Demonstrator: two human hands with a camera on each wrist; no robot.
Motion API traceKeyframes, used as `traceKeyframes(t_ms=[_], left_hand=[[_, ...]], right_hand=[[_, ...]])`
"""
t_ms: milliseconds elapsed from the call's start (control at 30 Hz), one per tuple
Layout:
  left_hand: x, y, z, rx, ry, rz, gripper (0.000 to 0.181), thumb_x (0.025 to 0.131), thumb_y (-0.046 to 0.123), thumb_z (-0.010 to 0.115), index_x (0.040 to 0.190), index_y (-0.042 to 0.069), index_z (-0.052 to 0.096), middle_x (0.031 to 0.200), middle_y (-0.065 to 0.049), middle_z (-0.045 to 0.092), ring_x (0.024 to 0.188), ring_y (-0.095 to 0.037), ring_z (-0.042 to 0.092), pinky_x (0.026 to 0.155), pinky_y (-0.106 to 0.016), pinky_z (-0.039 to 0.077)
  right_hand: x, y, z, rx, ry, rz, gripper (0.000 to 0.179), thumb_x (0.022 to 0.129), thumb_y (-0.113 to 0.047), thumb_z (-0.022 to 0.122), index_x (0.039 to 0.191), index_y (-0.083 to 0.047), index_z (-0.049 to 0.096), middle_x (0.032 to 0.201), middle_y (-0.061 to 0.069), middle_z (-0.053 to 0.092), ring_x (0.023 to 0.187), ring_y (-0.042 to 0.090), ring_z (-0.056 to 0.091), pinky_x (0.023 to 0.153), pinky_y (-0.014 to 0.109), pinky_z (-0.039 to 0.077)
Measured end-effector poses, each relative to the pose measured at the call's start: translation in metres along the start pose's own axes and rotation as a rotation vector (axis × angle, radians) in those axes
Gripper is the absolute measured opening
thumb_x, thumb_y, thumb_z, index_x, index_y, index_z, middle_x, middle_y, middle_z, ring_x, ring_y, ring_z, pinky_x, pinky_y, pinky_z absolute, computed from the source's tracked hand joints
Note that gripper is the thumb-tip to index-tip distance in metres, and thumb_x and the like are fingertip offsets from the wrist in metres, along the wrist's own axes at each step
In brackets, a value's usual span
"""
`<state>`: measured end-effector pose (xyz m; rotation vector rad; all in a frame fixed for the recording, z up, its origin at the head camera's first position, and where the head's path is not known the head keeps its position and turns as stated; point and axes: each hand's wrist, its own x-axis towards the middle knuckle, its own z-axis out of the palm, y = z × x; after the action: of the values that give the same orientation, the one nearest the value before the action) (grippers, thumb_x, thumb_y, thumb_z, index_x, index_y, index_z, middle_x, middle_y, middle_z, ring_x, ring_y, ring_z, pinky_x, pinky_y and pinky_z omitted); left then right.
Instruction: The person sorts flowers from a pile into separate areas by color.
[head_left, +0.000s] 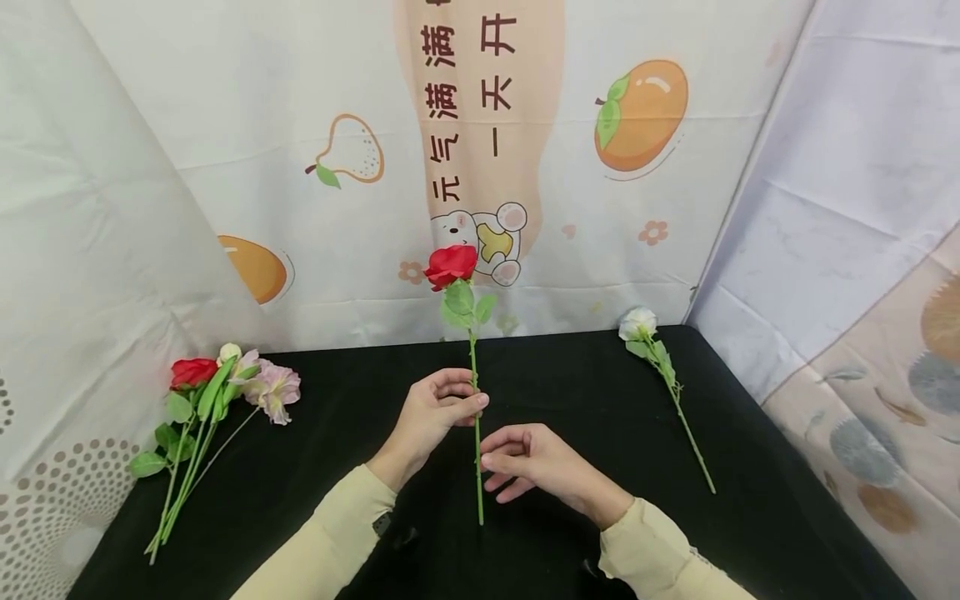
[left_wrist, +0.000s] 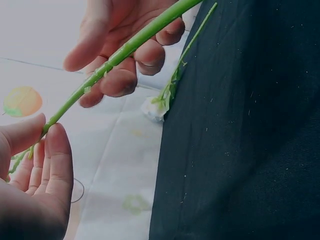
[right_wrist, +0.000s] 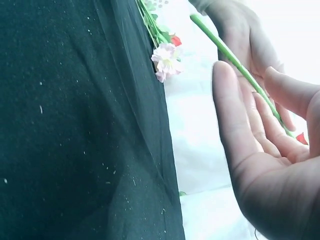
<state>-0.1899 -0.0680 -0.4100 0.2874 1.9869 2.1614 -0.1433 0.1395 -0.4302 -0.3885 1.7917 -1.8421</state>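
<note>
Sleeves (head_left: 326, 533) nearest | left fingers (left_wrist: 59, 155) pinch rose stem (left_wrist: 130, 46) | right fingers (right_wrist: 231, 110) loose | full bloom (head_left: 452, 265): head view only

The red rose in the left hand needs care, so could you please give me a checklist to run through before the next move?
1. Left hand holds the red rose: ok, its grip pinches the stem.
2. Red rose points bloom-up: ok, bloom at the top and bare stem end below.
3. Right hand also holds the stem: not ok, it is open close beside it.
4. Right hand touches the stem: cannot tell from these views.
5. White flower clear of both hands: ok, it lies apart on the right of the black cloth.
6. Flower bunch clear of both hands: ok, it lies on the left.
</note>
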Motion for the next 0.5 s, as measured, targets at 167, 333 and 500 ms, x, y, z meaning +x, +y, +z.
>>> traceKeyframes(t_ms=[167,333,500], left_hand=[[0.0006,-0.0009,0.0037,0.0,0.0,0.01,0.038,0.088,0.009,0.081,0.122,0.004,0.064,0.103,-0.013,0.067,0.084,-0.021,0.072,0.078,-0.038,0.061],[0.0,0.0004,0.0056,-0.005,-0.002,0.014,0.037,0.089,0.006,0.079,0.122,0.003,0.063,0.103,-0.013,0.067,0.085,-0.021,0.072,0.078,-0.038,0.061],[-0.0008,0.0008,0.0056,-0.007,-0.01,0.017,0.037,0.089,0.005,0.079,0.122,0.002,0.063,0.102,-0.013,0.067,0.085,-0.021,0.072,0.077,-0.038,0.061]], right_hand=[[-0.0002,0.0022,0.0043,0.003,0.021,-0.017,0.036,0.097,-0.016,0.071,0.122,0.009,0.061,0.104,0.02,0.072,0.086,0.028,0.073,0.073,0.045,0.062],[0.0012,0.0032,0.0066,-0.005,0.018,-0.025,0.039,0.097,-0.014,0.071,0.123,0.012,0.058,0.109,0.029,0.069,0.084,0.024,0.073,0.073,0.044,0.062],[0.0022,0.0034,0.0071,-0.015,0.009,-0.034,0.037,0.097,-0.012,0.07,0.12,0.013,0.058,0.107,0.028,0.07,0.081,0.022,0.072,0.071,0.043,0.062]])
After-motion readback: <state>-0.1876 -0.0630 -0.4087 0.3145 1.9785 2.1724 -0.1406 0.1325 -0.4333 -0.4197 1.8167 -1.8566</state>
